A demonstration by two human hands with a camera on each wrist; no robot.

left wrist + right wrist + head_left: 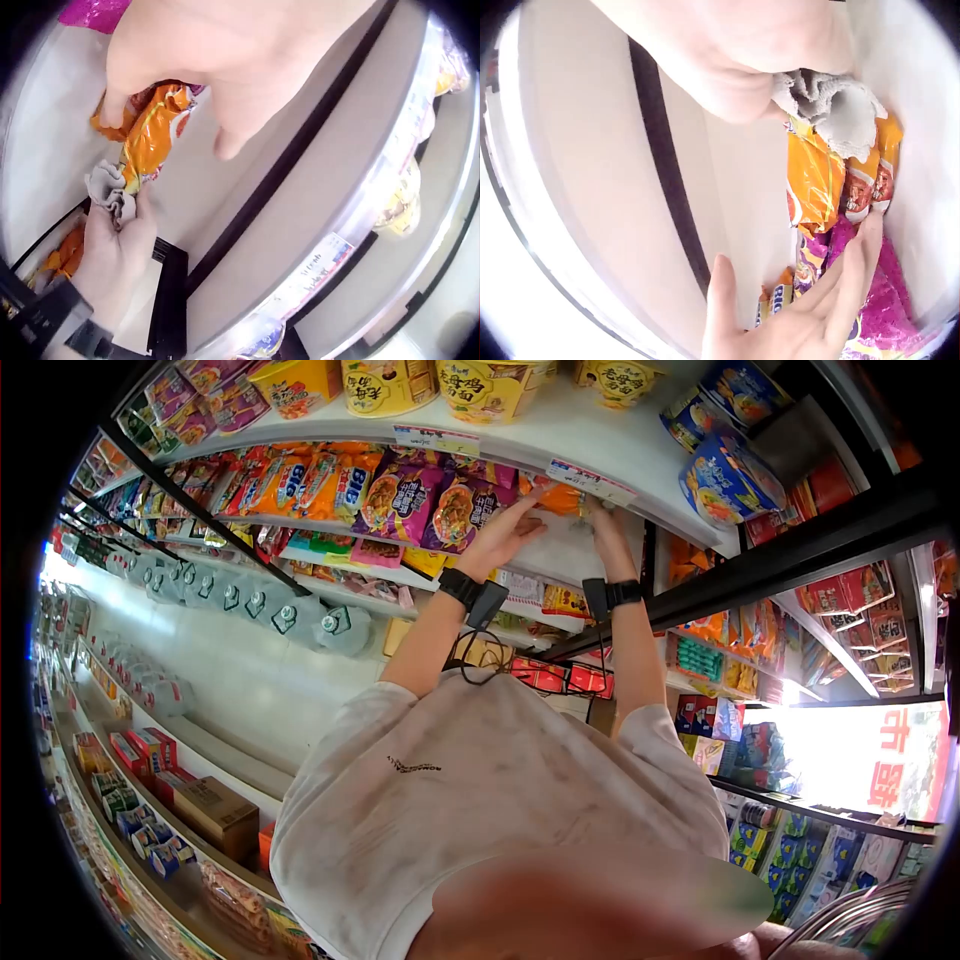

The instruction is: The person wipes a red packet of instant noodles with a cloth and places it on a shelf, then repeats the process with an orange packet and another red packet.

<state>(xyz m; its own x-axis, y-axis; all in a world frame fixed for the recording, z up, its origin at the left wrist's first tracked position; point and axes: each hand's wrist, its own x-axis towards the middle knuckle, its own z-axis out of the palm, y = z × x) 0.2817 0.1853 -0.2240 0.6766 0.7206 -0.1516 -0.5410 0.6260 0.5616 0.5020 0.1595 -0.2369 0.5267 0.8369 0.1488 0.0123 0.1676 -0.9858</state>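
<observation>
Near the top centre of the head view, the left hand (505, 540) and right hand (612, 538) are in over a white shelf (573, 552), with orange packets (562, 500) between them. Lower left in the left wrist view, the right hand's gripping a crumpled grey cloth (112, 193) against the orange packets. Bottom of the right wrist view, the left hand's pretty much open, fingertips touching the orange packets beside purple packets (889, 289).
</observation>
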